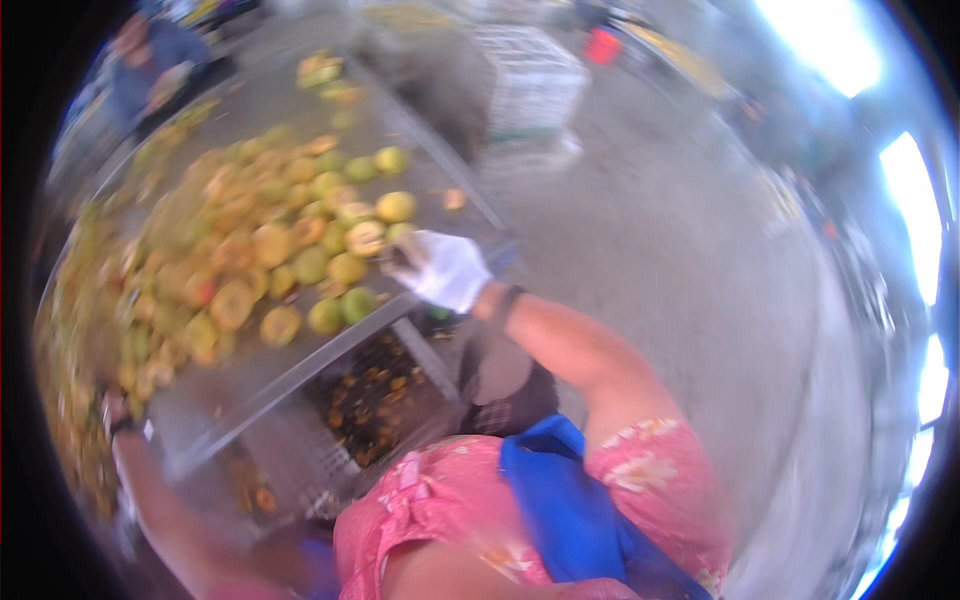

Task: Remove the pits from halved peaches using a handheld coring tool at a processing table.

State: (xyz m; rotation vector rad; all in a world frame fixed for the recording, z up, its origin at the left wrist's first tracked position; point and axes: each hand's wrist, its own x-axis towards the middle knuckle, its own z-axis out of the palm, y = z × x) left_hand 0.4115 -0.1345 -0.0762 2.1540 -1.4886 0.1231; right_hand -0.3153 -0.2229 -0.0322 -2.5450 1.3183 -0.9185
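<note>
A wide heap of yellow-green fruits [232, 247], some whole and some cut in half with orange flesh showing, covers a metal table [247, 397]. At the table's near right corner is my right hand [439, 270] in a white glove with dark finger ends. Its fingers are curled beside a halved fruit [366, 238]; blur hides whether they hold anything. My left hand [115, 411], with a dark band at the wrist, reaches to the fruit at the far left. It is small and blurred, so its grip is unclear.
Below the table edge, a dark container [375, 390] holds fruit pieces. White plastic crates [532, 82] are stacked on the concrete floor [637, 225] beyond the table. Another person [154, 67] is across the table at upper left. Farther back is a red object [602, 46].
</note>
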